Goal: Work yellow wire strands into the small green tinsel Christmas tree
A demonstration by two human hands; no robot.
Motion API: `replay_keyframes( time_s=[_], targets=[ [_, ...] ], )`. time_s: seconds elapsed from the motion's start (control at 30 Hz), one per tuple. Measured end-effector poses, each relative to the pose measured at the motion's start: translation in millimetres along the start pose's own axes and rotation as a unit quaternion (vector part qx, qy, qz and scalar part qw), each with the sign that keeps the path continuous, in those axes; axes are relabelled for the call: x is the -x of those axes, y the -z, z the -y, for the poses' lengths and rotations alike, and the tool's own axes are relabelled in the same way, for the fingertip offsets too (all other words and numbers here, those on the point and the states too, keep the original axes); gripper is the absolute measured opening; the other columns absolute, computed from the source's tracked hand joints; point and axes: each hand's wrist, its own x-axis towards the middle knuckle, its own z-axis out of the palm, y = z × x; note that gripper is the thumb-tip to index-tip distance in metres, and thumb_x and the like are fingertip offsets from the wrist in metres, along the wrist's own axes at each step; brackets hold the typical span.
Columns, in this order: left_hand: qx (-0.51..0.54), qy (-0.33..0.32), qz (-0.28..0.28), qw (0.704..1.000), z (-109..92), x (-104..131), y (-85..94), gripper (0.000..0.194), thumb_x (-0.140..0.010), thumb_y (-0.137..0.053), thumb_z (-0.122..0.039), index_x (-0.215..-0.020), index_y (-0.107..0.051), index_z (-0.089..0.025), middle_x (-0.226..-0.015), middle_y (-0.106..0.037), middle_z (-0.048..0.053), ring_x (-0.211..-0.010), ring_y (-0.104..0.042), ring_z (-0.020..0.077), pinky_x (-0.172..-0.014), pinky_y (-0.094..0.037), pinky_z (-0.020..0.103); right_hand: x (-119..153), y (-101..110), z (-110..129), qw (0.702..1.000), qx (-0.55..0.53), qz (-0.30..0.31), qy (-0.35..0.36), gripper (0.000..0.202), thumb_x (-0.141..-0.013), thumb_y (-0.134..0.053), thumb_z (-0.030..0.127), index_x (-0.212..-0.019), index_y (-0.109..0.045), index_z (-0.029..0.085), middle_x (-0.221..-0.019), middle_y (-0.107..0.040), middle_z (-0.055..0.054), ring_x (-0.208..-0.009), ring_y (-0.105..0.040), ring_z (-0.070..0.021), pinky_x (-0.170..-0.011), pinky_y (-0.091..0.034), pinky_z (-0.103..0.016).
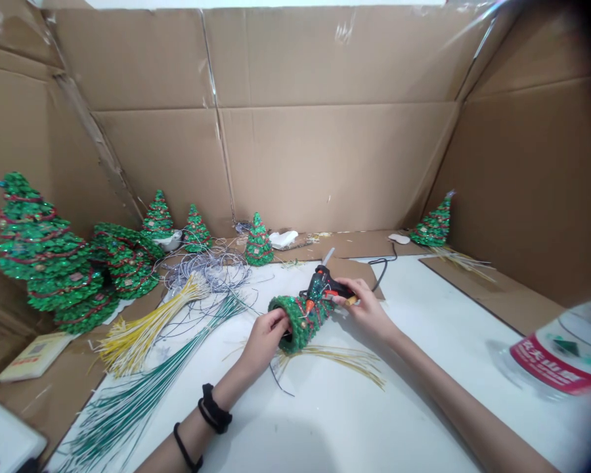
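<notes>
A small green decorated Christmas tree (pixel 303 336) lies on its side over the white table, its hollow base facing left. My left hand (pixel 262 345) is closed on the rim of that base, with the fingertips partly hidden inside the opening. In my right hand (pixel 367 310) is a black hot glue gun (pixel 319 284) with a glue stick (pixel 329 256) standing out of its back. Its orange nozzle (pixel 309 306) points down at the tree's side, at or very near the surface. A short tan piece (pixel 351 300) shows by the right fingers.
Finished trees (pixel 54 249) stand at left, with smaller ones (pixel 259 242) along the back. Bundles of yellow strands (pixel 152 328) and green strands (pixel 162 374) lie left, beside tangled silvery cord (pixel 207 269). Tan strands (pixel 345 358) lie below the tree. A large bottle (pixel 566 351) stands right.
</notes>
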Motion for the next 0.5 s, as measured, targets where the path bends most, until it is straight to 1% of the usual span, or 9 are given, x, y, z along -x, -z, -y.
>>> replay_keyframes(
  time_s=[0.23,0.5],
  targets=[
    [-0.003,-0.004,-0.001,1.0,2.4,-0.9,0.8,0.025,-0.079,-0.051,-0.034,-0.063,-0.051,-0.015,-0.063,-0.05,-0.002,-0.063,-0.045,0.0119,-0.059,-0.035,0.021,-0.8,-0.6,-2.1,1.0,-0.004,-0.004,0.02,0.033,-0.078,-0.057,0.041,-0.105,-0.061,0.022,-0.093,-0.055,-0.007,-0.092,-0.053,-0.0242,-0.086,-0.044,-0.04],
    [-0.023,0.0,-0.004,1.0,1.0,-0.1,1.3,0.027,-0.08,-0.05,-0.036,-0.063,-0.052,-0.015,-0.062,-0.05,-0.001,-0.062,-0.045,0.0123,-0.058,-0.035,0.022,-0.7,-0.4,-2.7,0.999,0.004,0.0,0.033,0.034,-0.08,-0.055,0.041,-0.106,-0.061,0.02,-0.092,-0.054,-0.008,-0.092,-0.053,-0.0241,-0.085,-0.045,-0.04]
  ],
)
